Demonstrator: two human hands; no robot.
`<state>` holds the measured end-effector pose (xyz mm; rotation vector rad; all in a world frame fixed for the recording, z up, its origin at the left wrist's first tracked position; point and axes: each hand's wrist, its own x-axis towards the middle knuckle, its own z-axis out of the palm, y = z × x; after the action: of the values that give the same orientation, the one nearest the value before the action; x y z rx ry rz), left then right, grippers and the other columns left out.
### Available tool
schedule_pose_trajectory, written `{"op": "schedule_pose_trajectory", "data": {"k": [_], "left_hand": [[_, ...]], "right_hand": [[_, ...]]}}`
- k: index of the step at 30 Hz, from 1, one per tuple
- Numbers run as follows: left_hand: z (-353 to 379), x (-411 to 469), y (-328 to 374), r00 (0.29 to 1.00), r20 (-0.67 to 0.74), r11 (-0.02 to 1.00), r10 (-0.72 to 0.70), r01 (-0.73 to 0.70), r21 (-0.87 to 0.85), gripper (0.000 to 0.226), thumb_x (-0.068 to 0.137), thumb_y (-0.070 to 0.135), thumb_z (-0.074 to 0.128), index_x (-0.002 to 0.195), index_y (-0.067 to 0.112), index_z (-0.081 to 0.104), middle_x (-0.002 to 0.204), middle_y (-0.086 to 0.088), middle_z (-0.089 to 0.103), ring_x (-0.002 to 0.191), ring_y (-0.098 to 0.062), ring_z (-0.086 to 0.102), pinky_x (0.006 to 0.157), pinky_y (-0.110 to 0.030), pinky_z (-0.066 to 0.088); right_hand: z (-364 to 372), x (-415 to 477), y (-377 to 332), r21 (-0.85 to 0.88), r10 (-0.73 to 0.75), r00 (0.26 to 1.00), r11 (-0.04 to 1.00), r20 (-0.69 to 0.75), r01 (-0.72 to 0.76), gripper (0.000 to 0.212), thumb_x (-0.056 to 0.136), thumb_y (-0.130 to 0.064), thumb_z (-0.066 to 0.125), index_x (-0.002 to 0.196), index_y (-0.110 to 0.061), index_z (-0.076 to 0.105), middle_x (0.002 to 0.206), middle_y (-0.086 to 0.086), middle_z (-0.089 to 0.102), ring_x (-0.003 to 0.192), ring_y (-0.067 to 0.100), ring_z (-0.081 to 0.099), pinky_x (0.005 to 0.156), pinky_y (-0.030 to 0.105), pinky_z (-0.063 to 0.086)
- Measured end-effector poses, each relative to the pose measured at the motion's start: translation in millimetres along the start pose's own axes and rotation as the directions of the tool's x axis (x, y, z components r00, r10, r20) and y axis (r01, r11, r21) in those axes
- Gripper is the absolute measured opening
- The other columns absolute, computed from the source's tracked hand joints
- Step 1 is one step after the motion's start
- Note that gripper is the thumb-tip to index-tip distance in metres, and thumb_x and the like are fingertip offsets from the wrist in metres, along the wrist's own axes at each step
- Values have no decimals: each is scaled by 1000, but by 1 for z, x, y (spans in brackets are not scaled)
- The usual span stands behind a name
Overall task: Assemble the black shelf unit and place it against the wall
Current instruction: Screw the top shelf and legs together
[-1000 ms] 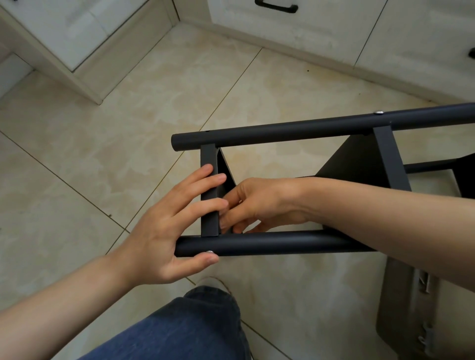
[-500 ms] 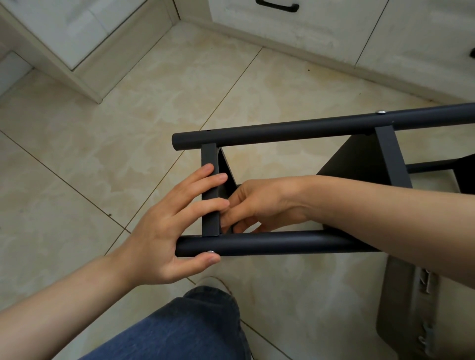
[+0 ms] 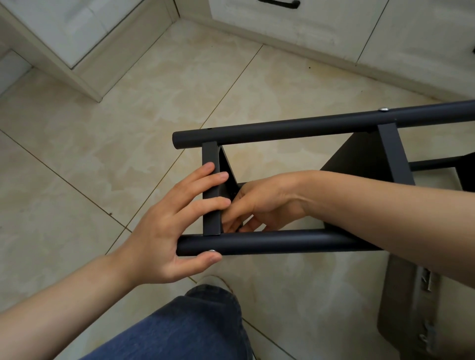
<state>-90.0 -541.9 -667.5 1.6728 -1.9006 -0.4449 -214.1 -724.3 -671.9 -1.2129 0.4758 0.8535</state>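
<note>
I see a floor (image 3: 123,123) of large beige tiles with a cloudy, marbled pattern, cut by thin grout lines (image 3: 64,181) that run on the diagonal. At upper left stands a white cabinet (image 3: 77,30) on a pale plinth, its corner jutting into the floor. Along the top runs a second row of white cabinet fronts (image 3: 303,28), one with a black handle (image 3: 280,3). The light is soft and even.
</note>
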Motion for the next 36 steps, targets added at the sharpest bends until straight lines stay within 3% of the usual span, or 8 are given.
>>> {"op": "schedule_pose_trajectory", "data": {"k": [4, 9, 16, 24, 29, 36], "left_hand": [[0, -1, 0, 1000, -5, 1000, 4, -4, 1, 55, 95, 56, 56, 133, 17, 53, 158, -7, 38, 152, -34, 25, 120, -41, 28], [0, 0, 0, 1000, -2, 1000, 6, -6, 5, 56, 95, 55, 56, 134, 17, 52, 159, -7, 38, 152, -34, 25, 121, -41, 28], [0, 0, 0, 1000, -6, 1000, 1, -1, -10, 55, 95, 56, 56, 134, 17, 53, 159, -6, 38, 152, -34, 25, 121, -41, 29], [0, 0, 0, 1000, -3, 1000, 1, -1, -8, 56, 95, 55, 57, 134, 16, 53, 158, -8, 38, 152, -34, 26, 121, -40, 28], [1, 0, -1, 1000, -6, 1000, 5, -5, -8, 55, 95, 55, 56, 134, 16, 53, 159, -7, 38, 151, -35, 26, 120, -40, 28], [0, 0, -1, 1000, -3, 1000, -1, 1, -6, 56, 95, 55, 56, 134, 15, 53, 158, -8, 38, 152, -35, 26, 120, -40, 28]], "right_hand": [[-2, -2, 0, 10, -15, 1000, 1000, 7, 15, 13, 91, -27, 67, 84, -19, 74, 85, -2, 70, 82, 13, 61, 80, 30, 52], [3, 3, -1, 24, -1, 1000, 1000, 4, 1, 13, 92, -25, 66, 95, -14, 72, 94, 3, 72, 92, 18, 66, 85, 34, 54], [-1, 0, -2, 72, -50, 999, 996, 9, 49, 10, 91, -17, 66, 85, -15, 73, 83, 0, 71, 78, 13, 60, 77, 26, 52], [5, 6, -2, 64, -63, 998, 996, -11, 64, 8, 93, -12, 63, 90, -11, 70, 80, 1, 70, 74, 13, 62, 69, 24, 54], [-1, -1, -5, 56, -31, 999, 998, 21, 30, 12, 93, -16, 64, 84, -14, 72, 84, 0, 70, 74, 12, 59, 74, 25, 49], [6, 2, -5, 28, -21, 1000, 999, -12, 21, 10, 93, -18, 64, 95, -11, 71, 85, 2, 69, 77, 15, 63, 77, 27, 52]]}}
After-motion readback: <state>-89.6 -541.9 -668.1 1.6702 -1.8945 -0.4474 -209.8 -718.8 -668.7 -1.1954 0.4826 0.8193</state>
